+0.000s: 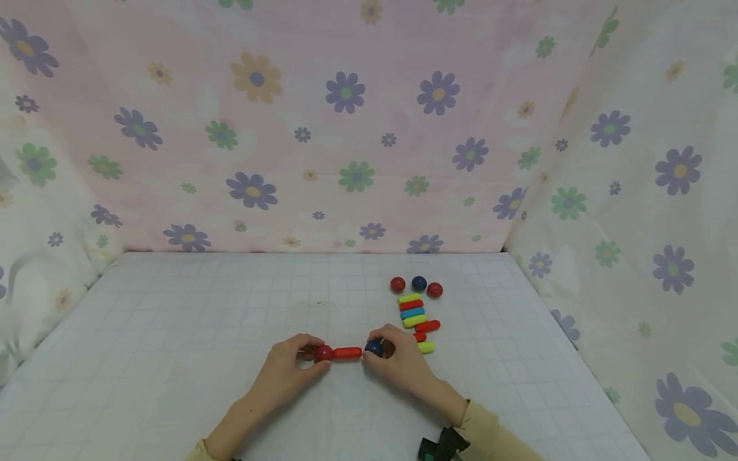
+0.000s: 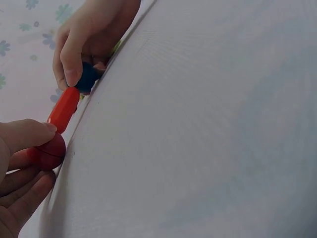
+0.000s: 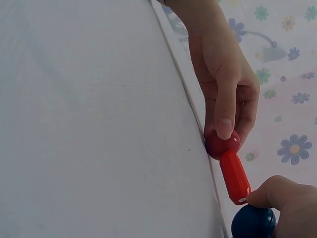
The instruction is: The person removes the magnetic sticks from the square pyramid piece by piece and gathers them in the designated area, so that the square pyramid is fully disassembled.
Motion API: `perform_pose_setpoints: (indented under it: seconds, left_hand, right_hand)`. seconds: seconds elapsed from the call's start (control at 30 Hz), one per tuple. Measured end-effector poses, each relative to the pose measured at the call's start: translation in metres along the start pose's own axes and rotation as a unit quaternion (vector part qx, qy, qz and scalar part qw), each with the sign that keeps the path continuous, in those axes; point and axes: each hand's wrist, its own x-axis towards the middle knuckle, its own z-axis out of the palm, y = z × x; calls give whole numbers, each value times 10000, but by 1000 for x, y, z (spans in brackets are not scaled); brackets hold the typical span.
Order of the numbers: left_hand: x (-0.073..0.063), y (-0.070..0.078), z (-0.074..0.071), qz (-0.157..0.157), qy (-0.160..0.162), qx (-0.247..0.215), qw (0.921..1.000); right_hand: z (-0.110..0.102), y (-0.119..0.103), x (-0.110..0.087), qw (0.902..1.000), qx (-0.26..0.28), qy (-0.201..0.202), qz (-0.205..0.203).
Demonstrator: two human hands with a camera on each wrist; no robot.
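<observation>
Between finger and thumb, my left hand holds a dark red ball low over the white table. A red rod points rightward from that ball, one end against it. My right hand pinches a dark blue ball close to the rod's other end. In the right wrist view the rod's free end shows a small silvery spot, and the blue ball lies just beside it; whether they touch I cannot tell. The left wrist view shows the red ball under the left thumb.
Beyond my right hand lie several short rods, among them a blue one, a yellow-green one and a red one. Behind them sit two red balls and a dark blue ball. Flowered cloth walls the table's back and sides.
</observation>
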Motion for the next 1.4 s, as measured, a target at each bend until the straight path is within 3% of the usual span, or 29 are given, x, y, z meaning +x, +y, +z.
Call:
perform_pose_setpoints:
  seconds: [0.27, 0.5, 0.9, 1.4]
  left_hand:
    - [0, 0, -2, -165, -46, -48, 9998]
    - [-1, -1, -1, -177, -89, -55, 9998]
    - [0, -2, 0, -51, -34, -46, 10000]
    - [0, 1, 0, -23, -27, -78, 10000]
  right_hand:
    - [-9, -6, 15, 9994, 176, 237, 165]
    - [-11, -3, 34, 9962, 51, 227, 843]
    - [-10, 1, 58, 9967, -179, 346, 712]
    - [-2, 6, 97, 9919, -364, 627, 1044]
